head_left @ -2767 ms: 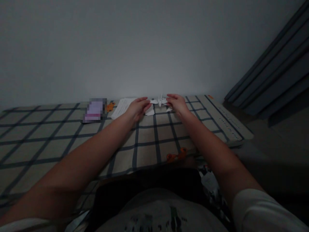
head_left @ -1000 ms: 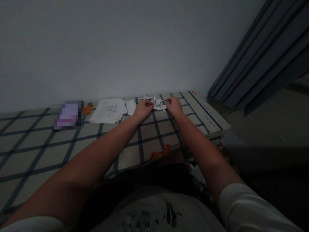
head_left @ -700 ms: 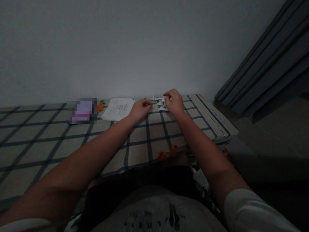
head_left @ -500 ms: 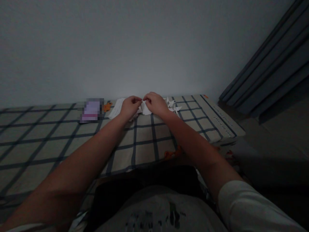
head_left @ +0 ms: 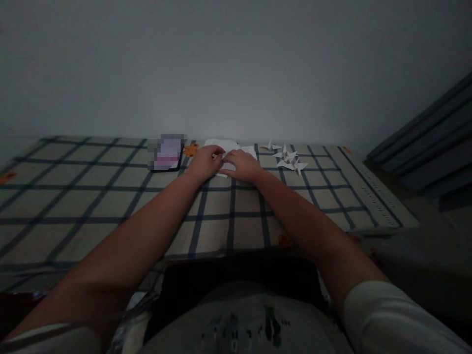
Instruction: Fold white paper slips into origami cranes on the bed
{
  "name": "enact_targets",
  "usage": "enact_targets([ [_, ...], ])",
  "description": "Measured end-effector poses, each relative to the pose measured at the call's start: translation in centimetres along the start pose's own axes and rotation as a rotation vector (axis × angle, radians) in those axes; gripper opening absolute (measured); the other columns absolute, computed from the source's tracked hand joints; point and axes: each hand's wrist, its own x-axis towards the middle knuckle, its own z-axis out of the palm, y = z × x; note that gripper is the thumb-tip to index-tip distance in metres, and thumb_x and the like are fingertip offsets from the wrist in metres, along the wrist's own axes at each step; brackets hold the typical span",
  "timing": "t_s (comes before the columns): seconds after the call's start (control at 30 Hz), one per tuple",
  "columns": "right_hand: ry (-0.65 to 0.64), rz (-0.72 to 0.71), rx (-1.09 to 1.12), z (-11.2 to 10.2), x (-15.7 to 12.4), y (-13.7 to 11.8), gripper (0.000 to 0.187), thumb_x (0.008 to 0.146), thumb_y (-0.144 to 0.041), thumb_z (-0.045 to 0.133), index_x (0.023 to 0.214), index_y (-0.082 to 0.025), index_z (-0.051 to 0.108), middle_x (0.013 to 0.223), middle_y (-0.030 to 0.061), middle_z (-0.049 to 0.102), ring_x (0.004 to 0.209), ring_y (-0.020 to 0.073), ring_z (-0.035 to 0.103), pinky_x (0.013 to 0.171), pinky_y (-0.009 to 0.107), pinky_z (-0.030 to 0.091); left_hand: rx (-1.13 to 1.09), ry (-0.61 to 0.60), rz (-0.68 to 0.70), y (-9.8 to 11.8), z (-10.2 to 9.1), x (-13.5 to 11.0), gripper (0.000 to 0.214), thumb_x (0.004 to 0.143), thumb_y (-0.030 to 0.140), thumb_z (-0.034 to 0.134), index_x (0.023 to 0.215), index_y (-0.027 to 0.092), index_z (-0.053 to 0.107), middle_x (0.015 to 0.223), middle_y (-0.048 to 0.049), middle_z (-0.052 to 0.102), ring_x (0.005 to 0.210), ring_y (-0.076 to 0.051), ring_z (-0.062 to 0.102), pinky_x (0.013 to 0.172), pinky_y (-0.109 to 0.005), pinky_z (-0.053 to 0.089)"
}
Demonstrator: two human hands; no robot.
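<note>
Nearest the person's lap, the checked cloth (head_left: pixel 247 231) stops at a front edge, and its lines run from there up to the wrists, so the arms seem to have good room to pull back. Past that, the left hand (head_left: pixel 204 163) and the right hand (head_left: pixel 243 165) come together over the white papers (head_left: pixel 223 143). The fingers are bent, with the tips almost meeting at a thin sheet (head_left: pixel 229 166), but it is too dark and small to tell if they pinch it. If one hand tugs harder, the sheet might rip or bend crooked. A dragging wrist could make the loose papers slide.

Just right of the right hand sit folded paper cranes (head_left: pixel 286 154), close together. A quick swing that way could squash a wing. Left of the left hand lies a phone (head_left: pixel 169 151) with a purple screen, which a wide push could bump. Farther back, the wall (head_left: pixel 236 88) rises at the cloth's back edge, leaving little room to push forward. Off right, the cloth ends before the gray curtain (head_left: pixel 424 152).
</note>
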Motion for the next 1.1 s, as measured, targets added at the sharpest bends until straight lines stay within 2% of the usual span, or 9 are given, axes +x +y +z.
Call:
enact_targets([
  [0.2,-0.022,-0.04,0.107,0.3,-0.2,0.9,0.033,0.1,-0.043,0.059,0.111,-0.017,0.077,0.119,0.0106,0.073,0.115,0.0233,0.061,0.101,0.035,0.042,-0.064,-0.108,0.06,0.1,-0.1,-0.8,0.029,0.089,0.031,0.058,0.106,0.015,0.075,0.106,-0.0109,0.076,0.093,-0.023,0.069,0.091,-0.038,0.054],
  [0.33,0.022,0.024,0.114,0.2,0.0,1.2,0.031,0.103,-0.03,0.052,0.111,-0.012,0.076,0.114,0.0136,0.076,0.106,0.0229,0.066,0.095,0.034,0.043,-0.083,-0.084,0.066,-0.2,-0.3,-0.7,0.036,0.096,0.042,0.053,0.106,0.015,0.075,0.106,-0.0119,0.076,0.1,-0.025,0.068,0.094,-0.039,0.051],
  [0.5,0.171,0.123,0.22,0.2,0.0,1.6,0.023,0.095,-0.022,0.055,0.099,-0.01,0.074,0.101,0.0135,0.077,0.094,0.0235,0.068,0.087,0.034,0.046,-0.074,0.173,0.109,-0.1,-0.8,-0.8,0.033,0.095,0.039,0.059,0.116,0.017,0.071,0.116,-0.0115,0.071,0.112,-0.026,0.062,0.101,-0.04,0.047],
  [0.63,0.33,0.264,0.356,0.3,-0.1,2.1,0.013,0.083,-0.018,0.058,0.093,-0.016,0.066,0.091,0.007,0.073,0.085,0.0211,0.066,0.081,0.033,0.048,-0.174,0.35,0.033,0.7,-1.0,-1.0,0.017,0.088,0.034,0.067,0.097,0.019,0.069,0.104,-0.0083,0.067,0.097,-0.022,0.061,0.087,-0.034,0.05],
  [0.7,0.412,0.317,0.414,0.5,-0.1,2.4,0.007,0.082,-0.021,0.058,0.088,-0.019,0.061,0.085,0.0043,0.069,0.083,0.0207,0.065,0.08,0.033,0.049,-0.38,0.304,-0.119,1.2,-0.6,-1.0,0.017,0.089,0.037,0.066,0.086,0.02,0.065,0.083,-0.0025,0.063,0.077,-0.017,0.058,0.076,-0.03,0.05],
  [0.77,0.484,0.317,0.473,0.5,0.0,2.6,0.004,0.082,-0.025,0.057,0.084,-0.02,0.057,0.082,0.0033,0.067,0.082,0.0205,0.065,0.08,0.034,0.05,-0.658,0.139,-0.271,1.6,-0.1,-0.9,0.029,0.09,0.046,0.065,0.079,0.02,0.062,0.069,0.0003,0.058,0.063,-0.014,0.055,0.065,-0.027,0.049],
  [0.87,0.509,0.197,0.551,0.4,-0.1,2.7,0.007,0.085,-0.026,0.056,0.087,-0.02,0.057,0.086,0.0045,0.069,0.084,0.0205,0.068,0.083,0.035,0.051,-1.091,0.032,-0.485,1.8,0.3,-0.6,0.037,0.084,0.054,0.071,0.093,0.018,0.064,0.09,-0.0054,0.068,0.072,-0.016,0.066,0.067,-0.03,0.056],
  [0.97,0.439,0.04,0.542,0.1,-0.3,2.6,0.012,0.092,-0.029,0.055,0.095,-0.02,0.062,0.1,0.0076,0.074,0.099,0.0217,0.07,0.09,0.036,0.051,-1.342,-0.029,-0.657,1.5,-0.2,-0.1,0.05,0.087,0.064,0.065,0.108,0.019,0.064,0.103,-0.0118,0.073,0.086,-0.021,0.074,0.081,-0.036,0.061],
  [1.1,0.376,-0.062,0.49,0.4,-0.5,2.7,0.014,0.095,-0.03,0.055,0.098,-0.02,0.065,0.115,0.0093,0.076,0.112,0.0229,0.069,0.1,0.039,0.049,-1.514,-0.116,-0.695,1.5,-1.3,0.1,0.061,0.092,0.069,0.05,0.122,0.017,0.064,0.119,-0.0165,0.074,0.112,-0.031,0.072,0.096,-0.045,0.06],
])
